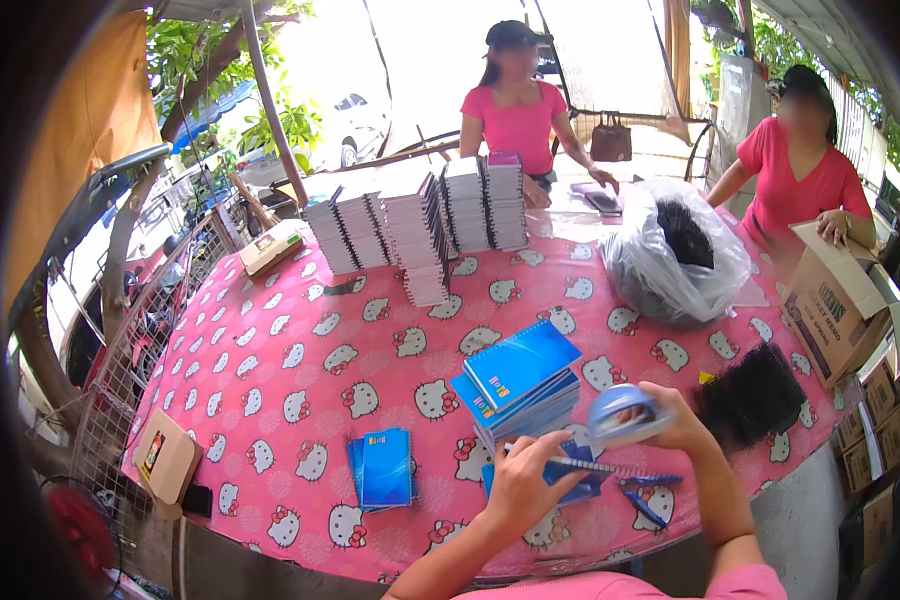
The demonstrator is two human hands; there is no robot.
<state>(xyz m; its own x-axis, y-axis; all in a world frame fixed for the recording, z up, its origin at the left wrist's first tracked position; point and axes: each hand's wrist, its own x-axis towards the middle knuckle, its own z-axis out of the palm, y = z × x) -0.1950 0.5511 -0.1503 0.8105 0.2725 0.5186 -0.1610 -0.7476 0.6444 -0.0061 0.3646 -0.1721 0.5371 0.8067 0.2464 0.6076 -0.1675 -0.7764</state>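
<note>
My left hand (523, 487) grips a spiral notebook (568, 462), held nearly edge-on, with a thin coil (615, 468) running out to the right. In my right hand (675, 418) is a rounded blue-grey device (625, 415) with an opening in its front; its exact kind is unclear. It hovers just above the notebook's coil. Blue-handled pliers (652, 507) lie on the table below my right forearm. A stack of blue notebooks (522, 365) stands just beyond my hands. More blue notebooks (386, 470) lie to the left. Part of another blue notebook under my left hand is hidden.
Tall stacks of bound notebooks (420, 225) stand at the back. Black coils (755, 395) lie at right, near a plastic bag (650, 265) of black strands and a cardboard box (835, 305). Two people in pink shirts (515, 115) stand across the table (310, 400). An open carton (163, 460) sits left.
</note>
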